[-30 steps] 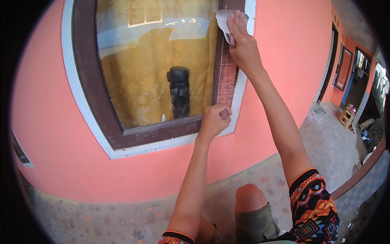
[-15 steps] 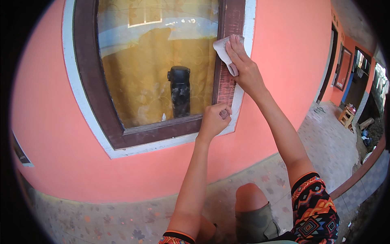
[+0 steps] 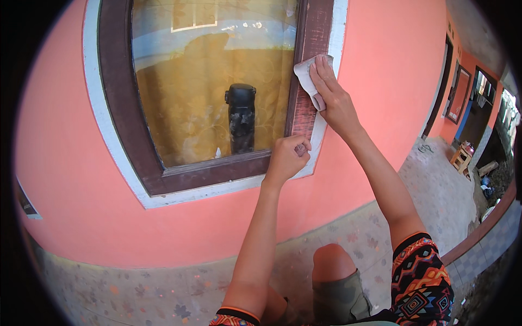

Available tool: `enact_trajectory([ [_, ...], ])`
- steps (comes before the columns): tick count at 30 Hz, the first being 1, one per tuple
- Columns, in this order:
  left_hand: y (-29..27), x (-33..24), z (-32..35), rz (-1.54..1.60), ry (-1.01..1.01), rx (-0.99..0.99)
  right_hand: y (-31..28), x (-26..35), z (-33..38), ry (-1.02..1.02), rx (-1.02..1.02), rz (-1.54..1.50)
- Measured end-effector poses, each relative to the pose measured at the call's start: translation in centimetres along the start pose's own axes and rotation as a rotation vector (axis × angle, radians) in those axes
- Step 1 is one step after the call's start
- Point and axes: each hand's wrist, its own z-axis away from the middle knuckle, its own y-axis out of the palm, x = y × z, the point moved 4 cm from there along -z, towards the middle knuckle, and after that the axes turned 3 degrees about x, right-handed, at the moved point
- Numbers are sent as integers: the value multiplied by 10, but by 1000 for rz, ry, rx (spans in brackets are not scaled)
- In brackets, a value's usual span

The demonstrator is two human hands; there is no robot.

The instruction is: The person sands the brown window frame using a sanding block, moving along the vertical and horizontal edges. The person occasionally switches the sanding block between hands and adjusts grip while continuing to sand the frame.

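My right hand (image 3: 337,103) presses a folded, pale grey sheet of sandpaper (image 3: 310,81) with its fingers against the right upright of the brown window frame (image 3: 315,32). Below the sheet, the frame's brown paint is scuffed, with pinkish streaks showing through. My left hand (image 3: 287,157) is curled closed at the frame's lower right corner, knuckles up. Something greyish shows inside its curled fingers, too small to make out. The window pane (image 3: 190,108) has a yellow curtain behind it and reflections on it. A black bottle-shaped thing (image 3: 241,119) shows in the glass.
A white painted border (image 3: 196,193) surrounds the frame on the pink wall (image 3: 228,228). Leaf-patterned floor (image 3: 217,277) runs along the wall's foot. Farther right stand a small wooden stool (image 3: 462,156) and an open doorway (image 3: 478,108). My bent knee (image 3: 331,263) is close below.
My right hand and the sandpaper have slid slightly down the right upright of the frame. My left hand stays closed at the lower corner. The view has shifted a little.
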Motion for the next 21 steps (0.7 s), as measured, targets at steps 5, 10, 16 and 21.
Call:
enact_trajectory([
  [5,-1,-3,0,47,27,-13,-9,-23,-43,24,-108,49],
  [10,2,5,-1,-6,3,6,-36,-77,-114,-8,19,-100],
  [16,2,5,-2,-3,15,-2,-21,-34,-41,-38,36,-20],
  [21,0,0,-1,-16,20,-14,-16,-18,-23,-76,30,47],
])
